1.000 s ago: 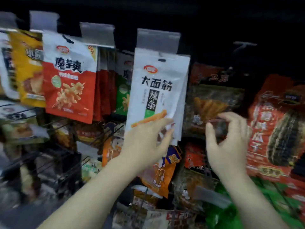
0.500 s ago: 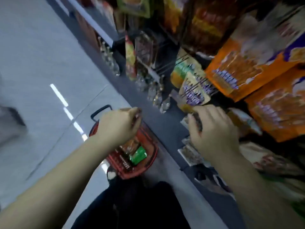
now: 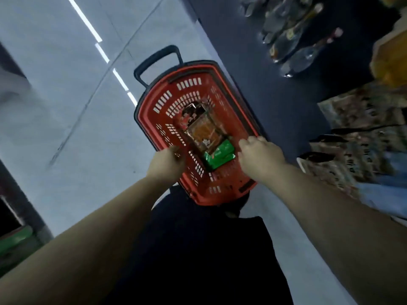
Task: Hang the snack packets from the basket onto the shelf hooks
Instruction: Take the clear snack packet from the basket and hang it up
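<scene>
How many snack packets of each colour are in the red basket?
Green packet: 1
Orange-brown packet: 1
Dark red packet: 1, though it is blurred and could be the top of the orange-brown one
Total: 3 packets showing in the basket; any beneath them are hidden.

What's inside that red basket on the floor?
The red basket holds a brown-orange snack packet lying partly over a green packet. Whatever lies beneath them is covered. Both hands hover at the rim, holding nothing.
</scene>
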Demonstrator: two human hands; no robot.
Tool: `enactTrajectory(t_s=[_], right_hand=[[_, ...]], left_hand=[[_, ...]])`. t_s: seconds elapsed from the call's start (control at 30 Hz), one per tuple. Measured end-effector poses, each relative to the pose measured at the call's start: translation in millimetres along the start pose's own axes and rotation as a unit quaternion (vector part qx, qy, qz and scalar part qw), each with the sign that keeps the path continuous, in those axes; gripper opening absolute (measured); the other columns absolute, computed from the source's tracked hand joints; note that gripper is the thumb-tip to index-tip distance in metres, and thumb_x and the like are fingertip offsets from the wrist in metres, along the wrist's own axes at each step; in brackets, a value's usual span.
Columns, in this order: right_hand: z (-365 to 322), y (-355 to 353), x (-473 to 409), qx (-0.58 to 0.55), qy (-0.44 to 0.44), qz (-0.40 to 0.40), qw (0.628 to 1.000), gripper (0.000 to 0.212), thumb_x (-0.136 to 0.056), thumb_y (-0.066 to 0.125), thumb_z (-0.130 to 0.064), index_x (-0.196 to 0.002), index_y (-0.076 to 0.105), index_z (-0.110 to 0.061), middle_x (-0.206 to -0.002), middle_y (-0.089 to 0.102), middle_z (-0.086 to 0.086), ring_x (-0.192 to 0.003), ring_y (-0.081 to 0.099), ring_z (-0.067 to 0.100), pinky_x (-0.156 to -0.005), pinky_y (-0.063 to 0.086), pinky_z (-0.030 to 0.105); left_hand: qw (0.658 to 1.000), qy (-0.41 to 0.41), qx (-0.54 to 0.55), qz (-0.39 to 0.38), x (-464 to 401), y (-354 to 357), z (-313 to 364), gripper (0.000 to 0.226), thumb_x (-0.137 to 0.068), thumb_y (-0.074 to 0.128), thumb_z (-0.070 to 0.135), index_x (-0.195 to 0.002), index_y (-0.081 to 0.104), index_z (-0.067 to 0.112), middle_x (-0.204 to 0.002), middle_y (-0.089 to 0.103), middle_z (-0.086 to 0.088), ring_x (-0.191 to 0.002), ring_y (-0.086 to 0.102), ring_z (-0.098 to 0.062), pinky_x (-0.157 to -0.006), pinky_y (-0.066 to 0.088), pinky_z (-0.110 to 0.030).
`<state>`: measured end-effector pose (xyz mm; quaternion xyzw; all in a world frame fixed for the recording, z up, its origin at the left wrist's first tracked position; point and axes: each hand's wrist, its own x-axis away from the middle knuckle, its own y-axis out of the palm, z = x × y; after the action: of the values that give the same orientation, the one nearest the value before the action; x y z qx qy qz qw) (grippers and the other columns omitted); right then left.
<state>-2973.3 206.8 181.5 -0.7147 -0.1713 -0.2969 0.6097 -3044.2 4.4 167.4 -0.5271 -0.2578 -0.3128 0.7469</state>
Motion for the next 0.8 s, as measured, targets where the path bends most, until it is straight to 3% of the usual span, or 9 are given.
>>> enactTrajectory(t_s=[0.07,0.13,0.23,0.4,0.47,0.57,0.63,0.73,0.8], right_hand=[[1,47,-55,0.004,-0.007,-0.044,0.999,0.030,-0.094,0.044,-0.018,-0.123,0.050,-0.010,-0.125,0.053,0.010,-0.119,0.048,0.030,-0.091,0.044,0.039],[-1,90,-107,0.009,-0.015,-0.067,0.998,0.035,-0.095,0.044,-0.018,-0.129,0.047,-0.010,-0.129,0.050,0.012,-0.121,0.046,0.030,-0.092,0.044,0.040],[-2,151,-176,0.010,-0.025,-0.079,0.997,0.041,-0.095,0.046,-0.015,-0.135,0.041,-0.008,-0.143,0.040,0.014,-0.130,0.040,0.031,-0.096,0.043,0.043],[2,242,-263,-0.014,-0.010,-0.098,0.995,0.055,-0.095,0.041,-0.005,-0.146,0.024,0.000,-0.153,0.022,0.019,-0.144,0.018,0.035,-0.114,0.027,0.043],[1,265,-290,-0.024,0.000,-0.079,0.997,0.063,-0.094,0.043,-0.005,-0.149,0.013,0.003,-0.157,0.011,0.019,-0.144,0.017,0.034,-0.117,0.020,0.039],[-13,285,-315,-0.106,0.023,-0.077,0.991,0.072,-0.094,0.044,-0.010,-0.152,0.001,-0.001,-0.161,-0.005,0.013,-0.145,0.016,0.028,-0.118,0.019,0.038],[-24,289,-324,-0.201,0.070,-0.054,0.976,0.067,-0.095,0.048,-0.017,-0.150,0.013,-0.003,-0.159,0.009,0.013,-0.143,0.022,0.029,-0.114,0.027,0.042],[-28,288,-329,-0.323,0.156,0.025,0.933,0.039,-0.094,0.055,-0.026,-0.129,0.044,-0.011,-0.134,0.050,0.011,-0.124,0.048,0.032,-0.103,0.040,0.046],[-28,285,-319,-0.414,0.194,0.008,0.889,0.038,-0.089,0.064,-0.028,-0.122,0.051,-0.012,-0.121,0.061,0.009,-0.114,0.057,0.031,-0.100,0.044,0.043]], left_hand=[[0.990,-0.084,0.112,-0.032,-47,48,-19,0.025,-0.096,0.048,0.018,-0.114,0.063,0.008,-0.083,0.063,0.000,-0.061,0.057,-0.007,-0.043,0.042,-0.009],[0.966,-0.142,0.209,-0.049,-95,100,-34,0.028,-0.096,0.051,0.019,-0.118,0.062,0.006,-0.086,0.066,-0.003,-0.066,0.062,-0.013,-0.054,0.054,-0.020],[0.944,-0.176,0.277,-0.044,-165,171,-49,0.030,-0.092,0.055,0.020,-0.118,0.063,0.007,-0.090,0.067,-0.007,-0.061,0.058,-0.016,-0.053,0.047,-0.027],[0.858,-0.290,0.425,-0.010,-263,240,-52,0.026,-0.090,0.056,0.013,-0.113,0.062,0.001,-0.108,0.067,-0.011,-0.092,0.065,-0.029,-0.073,0.052,-0.031],[0.843,-0.301,0.446,0.009,-293,255,-48,0.031,-0.093,0.053,0.016,-0.119,0.059,0.000,-0.113,0.065,-0.007,-0.100,0.064,-0.032,-0.076,0.053,-0.031],[0.824,-0.343,0.444,0.082,-317,270,-52,0.041,-0.093,0.055,0.029,-0.125,0.056,0.003,-0.119,0.063,-0.012,-0.108,0.060,-0.033,-0.093,0.051,-0.039],[0.800,-0.366,0.461,0.118,-319,272,-57,0.040,-0.090,0.062,0.031,-0.121,0.059,0.007,-0.114,0.065,-0.010,-0.105,0.062,-0.032,-0.093,0.052,-0.041],[0.768,-0.368,0.504,0.141,-310,263,-60,0.030,-0.091,0.063,0.025,-0.118,0.062,0.012,-0.111,0.066,-0.007,-0.104,0.062,-0.029,-0.095,0.050,-0.040],[0.755,-0.362,0.524,0.155,-297,249,-56,0.016,-0.096,0.055,0.019,-0.111,0.061,0.018,-0.099,0.064,-0.004,-0.087,0.064,-0.023,-0.085,0.053,-0.035]])
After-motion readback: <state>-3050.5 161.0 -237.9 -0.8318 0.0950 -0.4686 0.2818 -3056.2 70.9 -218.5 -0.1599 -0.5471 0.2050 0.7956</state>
